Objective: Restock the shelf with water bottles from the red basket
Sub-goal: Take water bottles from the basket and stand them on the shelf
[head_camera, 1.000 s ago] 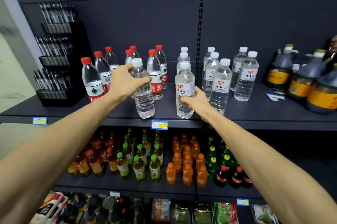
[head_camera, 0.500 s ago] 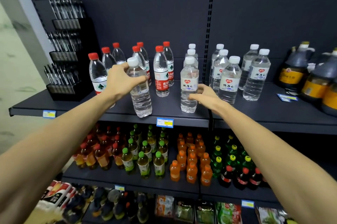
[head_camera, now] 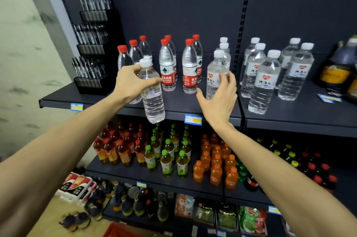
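Note:
My left hand (head_camera: 131, 82) grips a clear white-capped water bottle (head_camera: 152, 101) by its upper body, held in front of the shelf's front edge with its base hanging below the edge. My right hand (head_camera: 218, 99) is spread with relaxed fingers just in front of a white-capped bottle (head_camera: 215, 70) standing on the dark top shelf (head_camera: 289, 119), holding nothing. Red-capped bottles (head_camera: 167, 67) stand behind and between my hands. More white-capped bottles (head_camera: 264, 82) stand to the right. A red basket's corner (head_camera: 119, 231) shows at the bottom edge.
A black rack of pens (head_camera: 92, 51) stands at the shelf's left end. Large dark bottles (head_camera: 338, 68) sit at the far right. Lower shelves hold tea bottles (head_camera: 166, 159), orange drinks (head_camera: 216, 165) and snack packets (head_camera: 226, 215). Price tags (head_camera: 192, 119) line the shelf edge.
My right hand has let go of the white-capped bottle and drawn back, fingers spread. My left hand has pulled its bottle forward past the shelf edge. The view shifted left and down.

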Action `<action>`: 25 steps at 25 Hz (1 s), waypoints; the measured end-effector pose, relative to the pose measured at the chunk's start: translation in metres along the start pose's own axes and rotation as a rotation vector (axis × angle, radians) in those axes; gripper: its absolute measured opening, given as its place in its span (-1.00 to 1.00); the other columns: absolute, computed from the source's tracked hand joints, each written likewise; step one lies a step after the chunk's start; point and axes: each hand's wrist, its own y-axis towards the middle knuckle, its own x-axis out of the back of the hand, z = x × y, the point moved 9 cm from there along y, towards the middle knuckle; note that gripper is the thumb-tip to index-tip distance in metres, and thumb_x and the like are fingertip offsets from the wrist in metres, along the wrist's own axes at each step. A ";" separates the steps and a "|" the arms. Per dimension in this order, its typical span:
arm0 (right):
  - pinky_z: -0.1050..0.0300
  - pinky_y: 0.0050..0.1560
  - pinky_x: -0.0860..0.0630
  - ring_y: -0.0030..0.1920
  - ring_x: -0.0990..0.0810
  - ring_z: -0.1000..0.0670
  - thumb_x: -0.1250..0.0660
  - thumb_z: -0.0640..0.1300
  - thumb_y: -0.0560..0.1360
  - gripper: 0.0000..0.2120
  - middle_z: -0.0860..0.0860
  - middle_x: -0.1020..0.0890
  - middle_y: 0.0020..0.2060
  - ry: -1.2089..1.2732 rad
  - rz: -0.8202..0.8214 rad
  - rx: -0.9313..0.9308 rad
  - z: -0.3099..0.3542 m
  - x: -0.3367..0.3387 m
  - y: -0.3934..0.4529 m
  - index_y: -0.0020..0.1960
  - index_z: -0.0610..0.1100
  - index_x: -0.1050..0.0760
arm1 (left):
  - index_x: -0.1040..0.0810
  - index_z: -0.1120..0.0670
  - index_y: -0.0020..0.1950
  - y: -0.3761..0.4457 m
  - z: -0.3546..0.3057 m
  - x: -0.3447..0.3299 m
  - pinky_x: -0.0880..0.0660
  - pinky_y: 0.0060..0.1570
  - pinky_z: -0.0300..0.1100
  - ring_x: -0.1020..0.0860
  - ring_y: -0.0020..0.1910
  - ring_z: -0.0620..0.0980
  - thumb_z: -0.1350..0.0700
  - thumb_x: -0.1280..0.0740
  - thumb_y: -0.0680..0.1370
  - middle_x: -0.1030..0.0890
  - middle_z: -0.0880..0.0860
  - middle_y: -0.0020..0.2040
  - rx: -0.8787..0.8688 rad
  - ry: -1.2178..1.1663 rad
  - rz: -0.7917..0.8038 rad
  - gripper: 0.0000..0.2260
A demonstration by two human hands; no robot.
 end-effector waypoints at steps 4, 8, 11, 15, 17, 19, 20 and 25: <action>-0.14 0.37 -0.33 0.45 -0.34 -0.18 -0.51 0.31 0.34 0.02 -0.13 -0.32 0.51 0.004 -0.006 -0.324 -0.030 -0.012 0.004 0.57 -0.17 -0.18 | -0.74 -0.02 0.02 0.001 0.008 0.004 -0.63 0.06 -0.20 -0.71 -0.07 -0.23 -0.08 -0.66 0.33 -0.75 -0.13 -0.09 -0.005 -0.007 0.018 -0.67; -0.15 0.28 -0.48 0.32 -0.52 -0.13 -0.55 0.17 0.37 -0.26 -0.06 -0.52 0.32 0.108 0.116 -0.326 -0.052 -0.026 0.027 0.43 -0.09 -0.40 | -0.74 0.04 0.03 0.006 0.008 0.006 -0.62 -0.01 -0.31 -0.71 -0.09 -0.23 -0.04 -0.67 0.35 -0.75 -0.10 -0.08 -0.012 -0.035 -0.003 -0.67; -0.09 0.27 -0.53 0.24 -0.59 -0.05 -0.57 0.15 0.36 -0.31 0.00 -0.59 0.27 0.227 0.262 -0.274 -0.071 -0.033 0.039 0.39 -0.05 -0.45 | -0.74 0.08 0.05 0.009 0.008 -0.004 -0.62 -0.01 -0.32 -0.71 -0.07 -0.20 0.00 -0.66 0.36 -0.75 -0.08 -0.07 -0.012 -0.063 0.019 -0.67; -0.10 0.50 -0.30 0.52 -0.32 -0.11 -0.53 0.17 0.42 -0.04 -0.09 -0.33 0.53 0.143 0.215 -0.218 -0.063 -0.010 0.034 0.62 -0.15 -0.13 | -0.74 0.10 0.06 0.009 0.010 -0.008 -0.65 0.08 -0.18 -0.72 -0.05 -0.16 0.00 -0.66 0.36 -0.76 -0.06 -0.05 -0.006 -0.080 0.031 -0.65; -0.09 0.54 -0.16 0.59 -0.18 -0.13 -0.40 0.17 0.54 -0.15 -0.14 -0.21 0.59 -0.026 0.006 0.062 -0.021 0.017 0.012 0.62 -0.20 -0.10 | -0.74 0.08 0.07 0.008 0.014 -0.005 -0.65 0.11 -0.15 -0.72 -0.04 -0.16 -0.02 -0.66 0.36 -0.76 -0.06 -0.05 -0.001 -0.069 0.040 -0.64; -0.07 0.56 -0.18 0.57 -0.22 -0.10 -0.35 0.15 0.57 -0.24 -0.11 -0.27 0.56 0.009 0.112 0.319 0.024 0.002 -0.018 0.60 -0.19 -0.17 | -0.74 0.04 0.08 0.005 0.019 0.002 -0.65 0.15 -0.09 -0.72 -0.02 -0.17 -0.08 -0.66 0.34 -0.76 -0.08 -0.04 0.007 -0.067 0.029 -0.62; -0.09 0.55 -0.24 0.54 -0.28 -0.07 -0.38 0.18 0.55 -0.25 -0.08 -0.33 0.53 0.072 0.255 0.336 0.036 -0.017 -0.031 0.59 -0.16 -0.22 | -0.74 0.01 0.08 0.003 0.019 0.005 -0.64 0.16 -0.06 -0.72 -0.01 -0.17 -0.12 -0.66 0.32 -0.76 -0.09 -0.03 0.006 -0.065 0.031 -0.60; 0.00 0.39 -0.47 0.33 -0.51 0.13 -0.53 0.40 0.27 -0.08 0.14 -0.55 0.34 0.418 0.872 -0.009 0.087 -0.116 -0.094 0.49 0.02 -0.37 | -0.76 -0.02 0.03 -0.004 0.023 0.021 -0.65 0.15 0.02 -0.73 0.00 -0.14 -0.23 -0.64 0.28 -0.77 -0.12 -0.05 0.019 -0.075 0.012 -0.57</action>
